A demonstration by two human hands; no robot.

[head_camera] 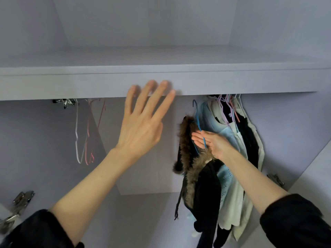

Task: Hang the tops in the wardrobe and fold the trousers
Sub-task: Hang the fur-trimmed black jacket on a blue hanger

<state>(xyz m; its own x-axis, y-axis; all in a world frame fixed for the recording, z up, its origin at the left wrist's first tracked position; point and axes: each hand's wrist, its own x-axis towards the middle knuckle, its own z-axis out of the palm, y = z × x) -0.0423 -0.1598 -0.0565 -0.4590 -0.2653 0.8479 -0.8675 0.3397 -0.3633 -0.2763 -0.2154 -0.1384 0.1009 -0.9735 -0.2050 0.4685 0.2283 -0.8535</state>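
Two bare arms reach into an open wardrobe, one hand steadying a jacket on a hanger.

Nearest me, my right hand (209, 142) lies against the blue hanger (199, 126) carrying a black jacket with a fur-trimmed hood (202, 179), fingers fairly straight, apparently settling it beside the tops (232, 140) already hung. My left hand (143, 120) is raised with its grip spread, holding nothing, fingertips at the shelf edge (179, 83), probably for balance. Further back left hang bare hangers (86, 133). The rail and every hook are hidden behind the shelf; whether the blue one is on it I cannot tell. No trousers are in view.
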